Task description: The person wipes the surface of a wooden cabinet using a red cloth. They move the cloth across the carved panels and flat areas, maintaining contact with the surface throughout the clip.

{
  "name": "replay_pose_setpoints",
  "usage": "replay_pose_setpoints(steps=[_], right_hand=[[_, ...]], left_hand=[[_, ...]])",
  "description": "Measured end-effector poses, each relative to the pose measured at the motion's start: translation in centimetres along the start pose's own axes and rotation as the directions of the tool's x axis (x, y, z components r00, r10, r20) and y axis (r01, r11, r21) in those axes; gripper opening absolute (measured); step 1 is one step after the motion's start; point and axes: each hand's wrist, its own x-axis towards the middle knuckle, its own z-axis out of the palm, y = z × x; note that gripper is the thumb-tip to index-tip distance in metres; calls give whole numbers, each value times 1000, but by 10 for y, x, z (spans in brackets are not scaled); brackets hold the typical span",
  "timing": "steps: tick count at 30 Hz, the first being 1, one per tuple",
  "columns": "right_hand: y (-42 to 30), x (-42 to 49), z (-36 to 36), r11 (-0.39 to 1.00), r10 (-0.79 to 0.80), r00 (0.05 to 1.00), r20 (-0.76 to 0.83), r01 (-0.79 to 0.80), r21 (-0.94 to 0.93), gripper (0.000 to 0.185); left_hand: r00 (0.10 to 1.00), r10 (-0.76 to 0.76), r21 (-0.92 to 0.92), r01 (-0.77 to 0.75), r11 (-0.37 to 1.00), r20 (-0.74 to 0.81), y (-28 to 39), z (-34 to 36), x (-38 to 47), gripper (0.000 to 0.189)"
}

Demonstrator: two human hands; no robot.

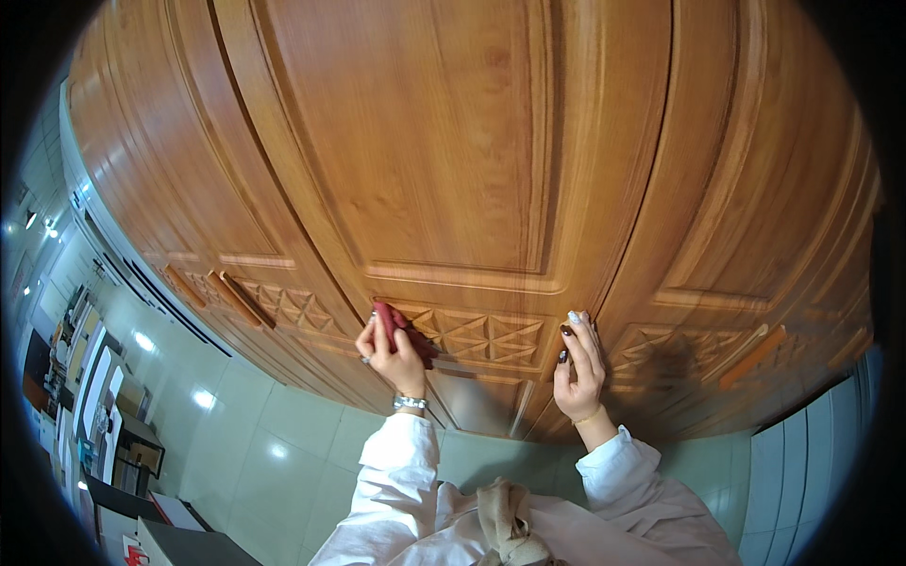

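Observation:
A tall wooden wardrobe door [417,141] with a raised panel stands right before me. Below that panel runs a carved band [488,336] of diamond and star shapes. My left hand [396,361] grips a folded dark red cloth [394,327] against the left end of the carving. At the band's other end, my right hand [582,368] leans with its fingertips on the door's right edge strip, near the seam. It appears to hold nothing, though its palm side is hidden.
Matching doors flank this one, with projecting wooden handles on the left [239,301] and right [754,356]. Glossy pale floor tiles [241,453] lie below. Desks and shelves with assorted items [106,417] stand far left. Pale ribbed panels [793,460] are at lower right.

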Motion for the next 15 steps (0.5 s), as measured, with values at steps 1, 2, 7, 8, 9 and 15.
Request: replay_pose_setpoints(steps=[1, 2, 7, 8, 9, 15], right_hand=[[-3, -1, 2, 999, 29, 1000, -1, -30, -17, 46], [-8, -3, 3, 998, 65, 998, 0, -65, -26, 46], [-38, -12, 28, 958, 42, 998, 56, -25, -287, 50], [-45, -13, 36, 965, 32, 995, 90, -7, -264, 50], [-51, -13, 45, 967, 18, 993, 118, 13, -255, 50], [-73, 11, 92, 984, -13, 981, 194, 47, -170, 56]], left_hand=[[1000, 3, -32, -2, 999, 21, 6, 2, -7, 38], [992, 82, -53, -77, 996, 96, 12, 2, -14, 38], [762, 525, -251, -462, 851, 379, 25, -3, -27, 42], [714, 585, -254, -527, 811, 385, 22, -3, -21, 47], [684, 595, -274, -530, 803, 422, 17, -7, -14, 48], [716, 603, -250, -549, 797, 351, -19, -21, 43, 50]])
